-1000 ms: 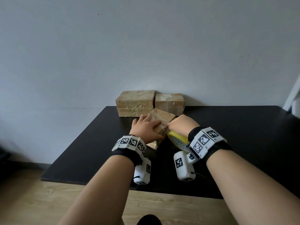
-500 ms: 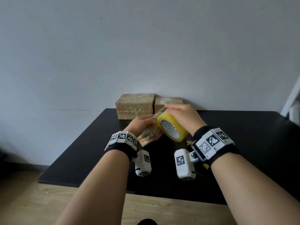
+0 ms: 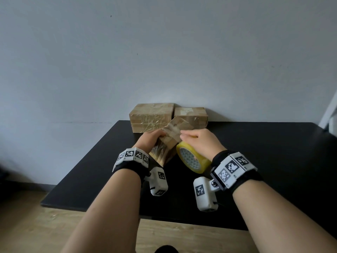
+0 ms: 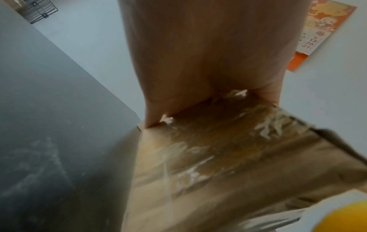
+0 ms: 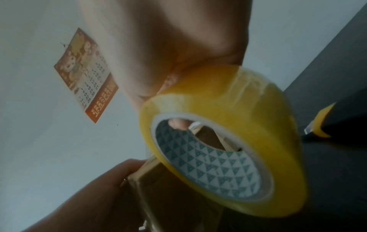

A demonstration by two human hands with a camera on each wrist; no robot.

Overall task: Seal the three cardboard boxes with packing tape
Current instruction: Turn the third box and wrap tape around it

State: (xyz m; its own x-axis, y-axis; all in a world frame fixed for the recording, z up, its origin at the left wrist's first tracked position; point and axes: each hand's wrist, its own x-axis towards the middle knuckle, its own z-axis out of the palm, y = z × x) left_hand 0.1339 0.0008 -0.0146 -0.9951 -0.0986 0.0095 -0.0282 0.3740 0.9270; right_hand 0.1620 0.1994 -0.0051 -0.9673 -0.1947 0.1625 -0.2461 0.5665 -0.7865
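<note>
A small tape-wrapped cardboard box [image 3: 168,143] is tilted on one corner on the black table [image 3: 264,152]. My left hand [image 3: 153,139] grips its left side; the left wrist view shows the palm against the box [image 4: 208,164]. My right hand [image 3: 198,141] holds the yellow tape roll [image 3: 191,159] right beside the box's right side, a finger through the core in the right wrist view of the tape roll [image 5: 218,157]. Two more taped boxes, a larger box [image 3: 151,117] and a smaller box [image 3: 191,115], stand at the wall.
The table's front edge [image 3: 109,209] is near my forearms, with wooden floor [image 3: 45,229] below. A small yellow-handled object [image 5: 319,124] lies on the table right of the roll. A calendar [image 5: 87,75] hangs on the wall.
The tape roll has come down from over the box to its right side. The box has turned in my left hand and stands more on its corner.
</note>
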